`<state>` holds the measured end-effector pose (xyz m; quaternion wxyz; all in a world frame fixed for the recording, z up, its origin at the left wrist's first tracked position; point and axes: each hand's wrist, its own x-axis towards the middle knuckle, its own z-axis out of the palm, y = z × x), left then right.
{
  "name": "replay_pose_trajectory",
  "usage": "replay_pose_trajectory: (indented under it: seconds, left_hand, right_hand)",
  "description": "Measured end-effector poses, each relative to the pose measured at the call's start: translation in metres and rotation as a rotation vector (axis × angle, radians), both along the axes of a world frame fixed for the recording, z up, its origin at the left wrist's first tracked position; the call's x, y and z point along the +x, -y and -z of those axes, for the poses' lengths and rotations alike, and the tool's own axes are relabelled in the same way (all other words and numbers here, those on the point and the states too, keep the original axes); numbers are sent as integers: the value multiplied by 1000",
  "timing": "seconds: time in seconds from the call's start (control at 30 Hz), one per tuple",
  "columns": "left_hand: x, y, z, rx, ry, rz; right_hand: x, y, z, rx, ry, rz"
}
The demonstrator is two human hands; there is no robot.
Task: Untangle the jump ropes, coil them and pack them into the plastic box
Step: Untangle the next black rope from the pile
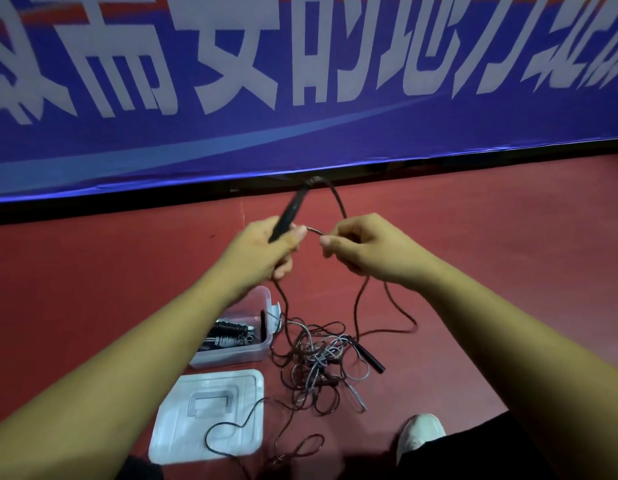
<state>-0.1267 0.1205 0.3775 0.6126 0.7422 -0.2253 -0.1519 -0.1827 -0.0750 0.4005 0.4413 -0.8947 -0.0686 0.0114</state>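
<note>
On the left hand [266,252] the fingers are curled tight round a black handle [289,213]. Just beside it the right hand [366,252] pinches the dark rope [339,201] between thumb and forefinger. The rope arcs up from the handle's tip and down to that pinch. Below the 2 hands, 3 strands drop to the tangle of ropes [314,367] on the red floor [508,271]. Just left of the tangle sits the plastic box [238,355] with coiled ropes inside, partly hidden by the forearm. Its lid [210,415] lies flat nearer me, 1 rope loop across it. A pale shoe [421,433] shows lower right, and a blue banner [300,140] runs behind.
</note>
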Motion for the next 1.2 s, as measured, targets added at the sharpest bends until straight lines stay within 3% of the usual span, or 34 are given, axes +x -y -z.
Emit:
replay_pose_trajectory:
  seconds: [0.1,0.2,0.33,0.4,0.5,0.63,0.73,0.8,0.87,0.97,1.13,1.2]
  left_hand:
    - [8,-5,-8,-179,-44,-151]
    - [12,-12,-5,-185,-60,-226]
    - [24,-18,-5,-202,-144,-426]
    - [31,-24,-2,-48,-68,-503]
    - [33,-30,6,293,139,-508]
    - [9,-13,0,51,46,-135]
    - [-4,-2,-5,171,184,96]
    - [-4,2,-6,38,153,7]
    - [-1,2,-10,-227,-2,-110]
    - [9,-4,-13,-446,-151,-220]
    - [30,-29,-16,-548,-234,-386]
    - [44,-41,-13,-349,-156,-477]
  right_hand:
    - [1,18,14,-124,-214,-76]
    - [6,35,28,-247,-288,-97]
    - [7,32,28,136,-280,-58]
    - [6,23,18,253,-200,-25]
    - [5,11,9,217,-64,19]
    - [-3,-10,-2,34,52,-44]
    - [-2,-15,-7,90,138,-8]
    - [0,-13,-2,143,101,-15]
    - [3,-4,9,227,-26,-59]
    - [6,15,24,92,-195,-148]
    - [13,46,55,23,-369,-104]
    - [14,45,56,134,-346,-38]
